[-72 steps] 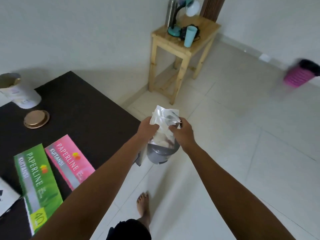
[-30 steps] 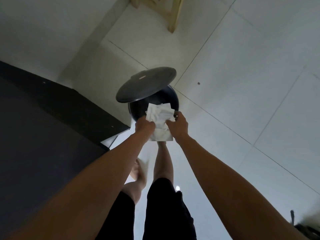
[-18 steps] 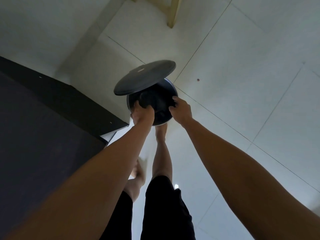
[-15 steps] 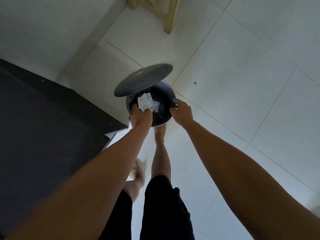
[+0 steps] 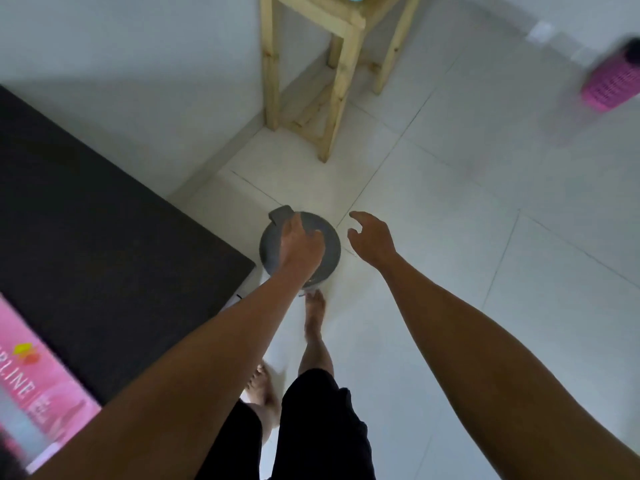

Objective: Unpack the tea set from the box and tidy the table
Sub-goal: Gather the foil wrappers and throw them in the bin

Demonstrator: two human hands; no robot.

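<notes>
The left hand (image 5: 300,247) is hovering over the round grey plastic pedal bin (image 5: 300,250), fingers loosely curled and holding nothing; whether the palm is touching the closed lid (image 5: 329,244) is hard to tell. The right hand (image 5: 371,238) is hanging just beside the bin's right edge, fingers spread apart and empty. A bare foot (image 5: 314,311) is standing below the left wrist, near the bin's base.

To finish this step well, the person is probably best off checking that the lid is seated flat, then drawing both hands back toward the black table (image 5: 104,237) on the left, where a pink paper pack (image 5: 31,393) is lying.

Compared with half a second ago, the lid is now down instead of propped up, the crumpled white wrapping is no longer showing inside the bin, and both hands have come off the rim. The tea set itself is not in view.
</notes>
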